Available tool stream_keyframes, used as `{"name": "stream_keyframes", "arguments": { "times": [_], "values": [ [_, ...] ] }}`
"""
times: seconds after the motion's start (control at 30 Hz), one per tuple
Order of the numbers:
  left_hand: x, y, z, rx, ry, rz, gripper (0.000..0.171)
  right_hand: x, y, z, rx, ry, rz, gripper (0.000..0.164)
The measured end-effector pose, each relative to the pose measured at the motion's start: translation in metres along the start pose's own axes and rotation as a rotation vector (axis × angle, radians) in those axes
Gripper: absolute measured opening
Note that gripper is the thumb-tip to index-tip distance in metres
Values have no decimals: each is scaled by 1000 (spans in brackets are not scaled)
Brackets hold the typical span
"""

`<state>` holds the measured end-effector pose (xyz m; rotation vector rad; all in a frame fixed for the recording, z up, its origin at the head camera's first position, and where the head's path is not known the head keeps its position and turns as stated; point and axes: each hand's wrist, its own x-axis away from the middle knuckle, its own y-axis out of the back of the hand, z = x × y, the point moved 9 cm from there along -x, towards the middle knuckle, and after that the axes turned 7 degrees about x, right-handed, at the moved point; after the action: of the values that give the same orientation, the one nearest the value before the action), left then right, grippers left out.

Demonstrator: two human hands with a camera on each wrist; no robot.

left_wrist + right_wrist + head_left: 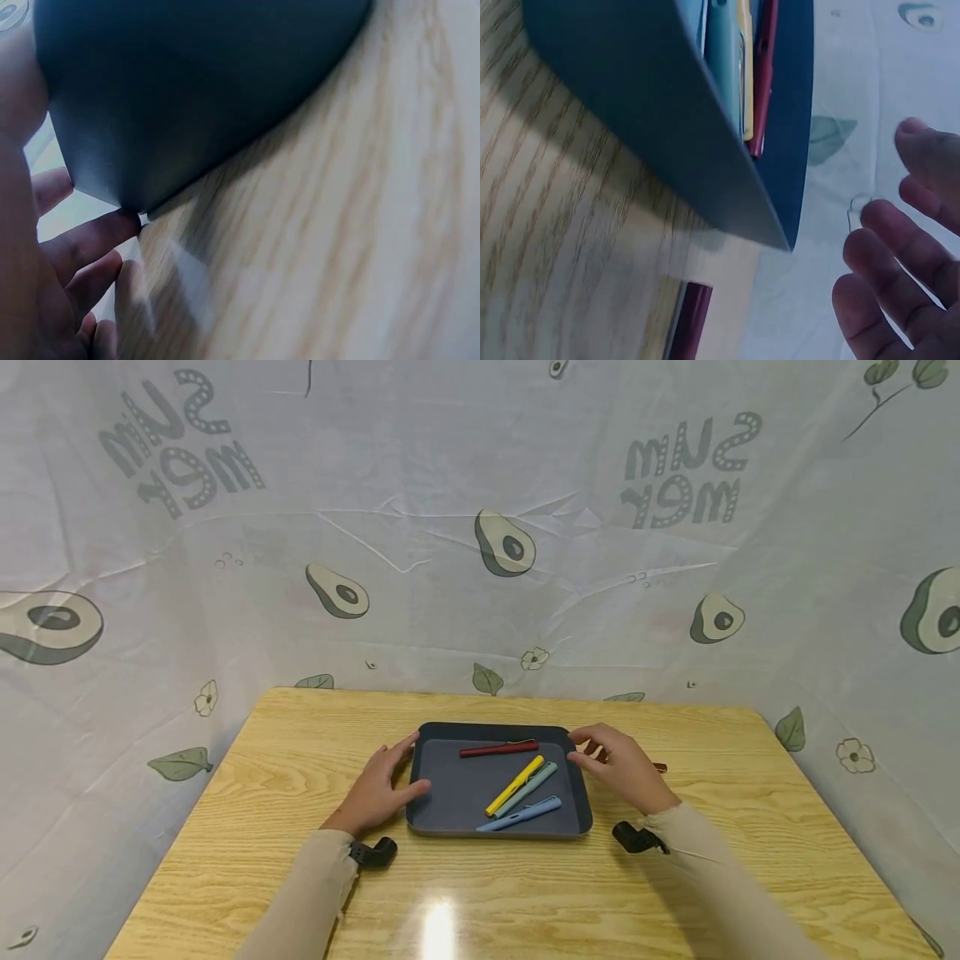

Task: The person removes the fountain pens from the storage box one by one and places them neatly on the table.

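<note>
A dark grey tray (450, 793) lies on the wooden table, holding a dark red pen (498, 749), a yellow pen (514, 786), a green pen (527, 789) and a blue pen (520, 815). My left hand (378, 789) is at the tray's left side, thumb over the rim; in the left wrist view its fairly straight fingers (94, 238) touch the tray corner. Beside the right rim is my right hand (618, 766), its loosely bent fingers apart from the tray and holding nothing in the right wrist view. Another dark red pen (690, 319), partly hidden in the head view, lies right of the tray.
The wooden table (300, 877) extends around the tray on all sides. A pale sheet (420, 543) printed with avocados and leaves hangs behind the table's far edge and along both sides.
</note>
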<state>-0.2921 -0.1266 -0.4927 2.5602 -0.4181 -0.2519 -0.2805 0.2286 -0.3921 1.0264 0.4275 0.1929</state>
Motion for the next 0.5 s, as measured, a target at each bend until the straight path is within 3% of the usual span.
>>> {"name": "stream_keyframes", "arguments": {
  "times": [0.33, 0.5],
  "values": [
    [-1, 0, -1, -7, -27, -10, 87, -3, -20, 18, 46, 3, 124, 32],
    [-1, 0, -3, -7, -34, -6, 88, 1, -27, 28, 124, 65, 165, 27]
  ]
}}
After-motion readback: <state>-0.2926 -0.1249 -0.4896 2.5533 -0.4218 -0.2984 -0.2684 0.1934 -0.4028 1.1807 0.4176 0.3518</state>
